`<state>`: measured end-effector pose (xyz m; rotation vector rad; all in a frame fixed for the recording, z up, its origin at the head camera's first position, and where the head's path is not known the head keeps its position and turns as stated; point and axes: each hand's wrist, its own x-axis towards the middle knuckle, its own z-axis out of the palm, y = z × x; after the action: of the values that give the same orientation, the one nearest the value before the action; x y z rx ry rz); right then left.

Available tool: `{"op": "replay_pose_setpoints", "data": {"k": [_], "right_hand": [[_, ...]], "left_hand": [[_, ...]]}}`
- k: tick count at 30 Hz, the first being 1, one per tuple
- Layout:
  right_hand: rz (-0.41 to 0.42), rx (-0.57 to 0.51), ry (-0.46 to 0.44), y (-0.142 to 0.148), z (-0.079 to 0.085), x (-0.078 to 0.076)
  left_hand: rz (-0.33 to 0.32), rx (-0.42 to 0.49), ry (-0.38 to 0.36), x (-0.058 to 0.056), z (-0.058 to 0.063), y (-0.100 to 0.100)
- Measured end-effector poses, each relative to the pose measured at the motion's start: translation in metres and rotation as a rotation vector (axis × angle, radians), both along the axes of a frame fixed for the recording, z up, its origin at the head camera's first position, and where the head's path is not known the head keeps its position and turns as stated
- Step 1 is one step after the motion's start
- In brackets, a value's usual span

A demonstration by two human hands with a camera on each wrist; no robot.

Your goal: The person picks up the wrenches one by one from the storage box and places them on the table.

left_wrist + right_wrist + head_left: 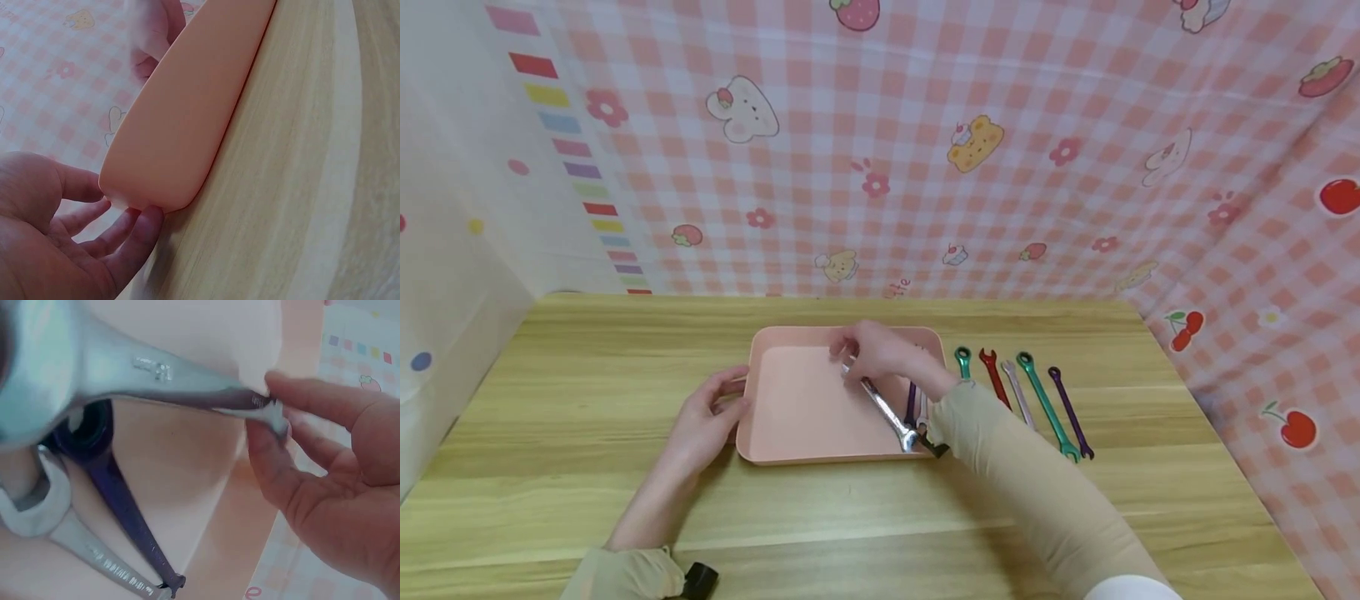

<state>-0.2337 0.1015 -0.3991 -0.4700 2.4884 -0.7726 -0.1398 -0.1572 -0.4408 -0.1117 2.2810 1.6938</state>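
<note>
Hands are apart. Right hand (876, 354) is clamped on the far end of a large silver wrench (883, 402), thumb and fingers pinching it. Wrench is slanted over the right half of the pink tray (805, 400), lower end by the tray's near wall. Can't tell if that end touches.

Left hand (703, 421) is at the tray's left end: fingers loosely bent, thumb and fingers spaced apart, tips on the outer wall. Left wrist view confirms contact there.

In the tray, right side: dark purple wrench (119, 487) and smaller silver wrench (103, 559), side by side, partly behind the right forearm in the head view. Right wrist view shows more of both, but the big wrench's near head is cut off at the left edge. That head looks open-ended from above, fair guess only. Gripped end is mostly hidden by fingers.

On the table (850, 533), right of the tray, left to right: short-showing green wrench (962, 360), red wrench (996, 379), slim silver wrench (1018, 393), long green wrench (1047, 400), slim purple wrench (1070, 408). Right sleeve (1022, 458) covers the lower part of the first three. Last two show full length.
</note>
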Motion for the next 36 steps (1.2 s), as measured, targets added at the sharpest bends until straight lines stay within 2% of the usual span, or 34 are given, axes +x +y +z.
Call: {"op": "replay_pose_setpoints", "data": {"k": [5, 13, 17, 21, 30, 36], "right_hand": [[-0.023, -0.014, -0.08, 0.007, 0.0, 0.0], [-0.134, -0.153, -0.198, 0.014, 0.006, 0.003], [-0.145, -0.205, -0.198, 0.018, 0.006, 0.006], [-0.123, -0.232, -0.185, 0.024, 0.007, 0.009], [-0.063, -0.236, -0.153, 0.043, 0.017, 0.018], [-0.045, -0.329, -0.154, 0.055, 0.025, 0.022]], "left_hand": [[0.0, 0.007, 0.004, -0.001, -0.001, 0.0], [0.001, 0.004, -0.002, -0.001, -0.001, -0.001], [-0.002, 0.009, 0.0, -0.002, -0.002, -0.001], [-0.004, 0.011, -0.005, -0.002, -0.002, 0.0], [-0.002, 0.011, -0.001, 0.0, 0.0, 0.0], [0.006, 0.019, -0.005, 0.0, 0.0, 0.001]]}}
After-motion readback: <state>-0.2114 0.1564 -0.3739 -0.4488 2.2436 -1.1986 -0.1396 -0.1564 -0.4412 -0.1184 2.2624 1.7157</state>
